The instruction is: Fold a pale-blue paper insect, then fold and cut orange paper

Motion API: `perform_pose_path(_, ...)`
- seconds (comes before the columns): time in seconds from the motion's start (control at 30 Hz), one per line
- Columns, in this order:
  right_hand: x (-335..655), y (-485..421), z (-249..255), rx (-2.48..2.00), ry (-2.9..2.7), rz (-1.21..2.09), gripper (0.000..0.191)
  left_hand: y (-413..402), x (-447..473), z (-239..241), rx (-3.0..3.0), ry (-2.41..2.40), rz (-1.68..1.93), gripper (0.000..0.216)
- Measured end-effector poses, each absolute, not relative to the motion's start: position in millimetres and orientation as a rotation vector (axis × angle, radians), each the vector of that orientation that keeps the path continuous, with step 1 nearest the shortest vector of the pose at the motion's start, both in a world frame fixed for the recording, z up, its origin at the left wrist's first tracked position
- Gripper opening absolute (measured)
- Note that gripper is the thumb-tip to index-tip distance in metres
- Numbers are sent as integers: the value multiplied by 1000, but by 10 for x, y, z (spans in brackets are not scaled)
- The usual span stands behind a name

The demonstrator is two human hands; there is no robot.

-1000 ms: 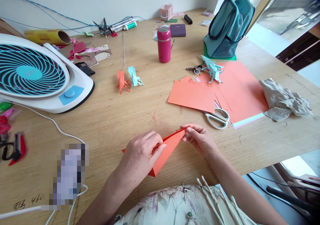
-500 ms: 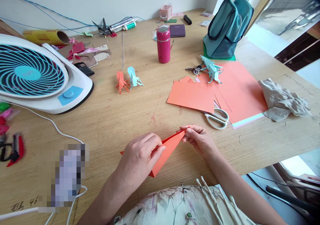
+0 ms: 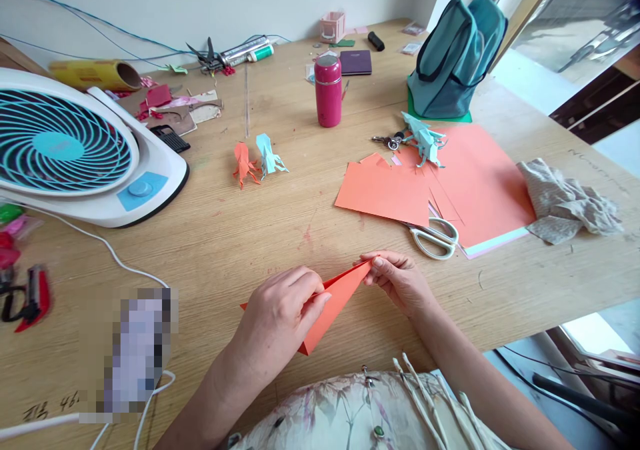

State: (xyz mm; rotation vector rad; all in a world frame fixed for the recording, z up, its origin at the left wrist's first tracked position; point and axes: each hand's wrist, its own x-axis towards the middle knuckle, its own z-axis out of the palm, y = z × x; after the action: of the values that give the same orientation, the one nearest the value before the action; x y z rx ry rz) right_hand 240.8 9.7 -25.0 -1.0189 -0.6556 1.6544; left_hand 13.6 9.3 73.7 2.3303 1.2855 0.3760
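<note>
A folded sheet of orange paper [image 3: 334,313] is held between my two hands, close in front of my body. My left hand [image 3: 283,313] pinches its upper edge near the middle and covers much of its left part. At the far right corner, my right hand [image 3: 397,278] grips the pointed tip between thumb and fingers. Along the upper edge the layers stand slightly apart. Beyond my right hand lie white-handled scissors [image 3: 434,239], their blades partly under a cut orange sheet [image 3: 383,193].
Orange and pale blue folded paper figures [image 3: 245,163] stand mid-table; another blue figure [image 3: 425,140] rests on stacked orange paper [image 3: 480,183]. A fan [image 3: 155,177] stands left, a pink flask [image 3: 328,93] behind. A crumpled cloth [image 3: 570,200] and a teal bag [image 3: 450,63] are at right.
The view has shifted very slightly. Both hands keep the same hold on the orange paper, with no clear movement.
</note>
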Motion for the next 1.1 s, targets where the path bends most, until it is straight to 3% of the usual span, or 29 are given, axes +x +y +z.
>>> perform_pose_path(1.1,2400,84,-214,-1182,-618,1540,30,303,-14,605,2061,1566,467,11)
